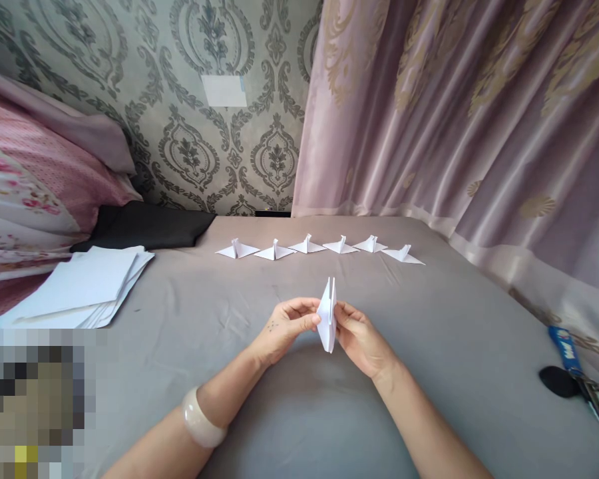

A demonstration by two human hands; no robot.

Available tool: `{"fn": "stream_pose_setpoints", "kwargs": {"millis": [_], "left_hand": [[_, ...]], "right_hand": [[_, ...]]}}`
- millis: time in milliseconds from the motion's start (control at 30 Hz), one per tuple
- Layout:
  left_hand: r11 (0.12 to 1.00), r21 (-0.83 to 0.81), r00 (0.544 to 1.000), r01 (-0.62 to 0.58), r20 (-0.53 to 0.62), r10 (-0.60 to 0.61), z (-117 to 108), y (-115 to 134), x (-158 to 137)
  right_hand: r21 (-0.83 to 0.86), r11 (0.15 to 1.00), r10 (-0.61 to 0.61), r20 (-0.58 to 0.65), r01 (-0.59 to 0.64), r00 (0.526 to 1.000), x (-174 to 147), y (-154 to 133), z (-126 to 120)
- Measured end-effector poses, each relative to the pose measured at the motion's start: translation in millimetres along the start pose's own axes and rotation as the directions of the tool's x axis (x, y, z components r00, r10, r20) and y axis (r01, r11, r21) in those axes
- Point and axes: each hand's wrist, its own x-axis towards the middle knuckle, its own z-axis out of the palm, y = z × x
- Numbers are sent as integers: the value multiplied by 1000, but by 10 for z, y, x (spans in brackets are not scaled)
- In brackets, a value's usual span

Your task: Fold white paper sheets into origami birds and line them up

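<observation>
A folded white paper piece (326, 319), narrow and pointed at both ends, is held upright above the grey cloth. My left hand (288, 327) pinches its left side between thumb and fingers. From the right, my right hand (362, 336) grips the opposite side, its fingertips partly hidden behind the paper. Two thin points stand up at the paper's top with a slit between them. Beyond my hands, several folded paper cranes (308, 245) with spread wings stand in a row on the cloth.
A stack of white paper sheets (90, 283) lies at the left, beside a black cloth (150, 225). Keys with a blue tag (565, 349) and a black oval fob (558, 382) lie at the right edge. A pink curtain (429, 120) hangs behind the grey-covered surface (204, 286).
</observation>
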Motion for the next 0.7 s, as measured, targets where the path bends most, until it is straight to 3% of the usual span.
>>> {"fn": "stream_pose_setpoints", "kwargs": {"millis": [100, 267, 467, 533, 600, 700], "left_hand": [[997, 83, 999, 0, -51, 4, 5, 11, -3], [975, 222, 985, -20, -162, 57, 29, 8, -6], [867, 455, 960, -203, -84, 269, 32, -30, -19], [901, 378, 969, -215, -29, 243, 42, -13, -20], [957, 244, 987, -154, -14, 163, 60, 13, -18], [986, 147, 993, -74, -81, 86, 86, 40, -7]], "right_hand": [[-21, 1000, 5, 26, -4, 1000, -9, -13, 25], [-293, 952, -128, -114, 89, 985, -36, 8, 86], [-519, 849, -177, -107, 97, 978, -76, 27, 137], [-500, 859, -184, -108, 107, 977, -79, 7, 146], [-463, 878, -192, -117, 118, 974, -77, -22, 149], [-445, 888, -200, -142, 118, 970, -71, -55, 132]]}}
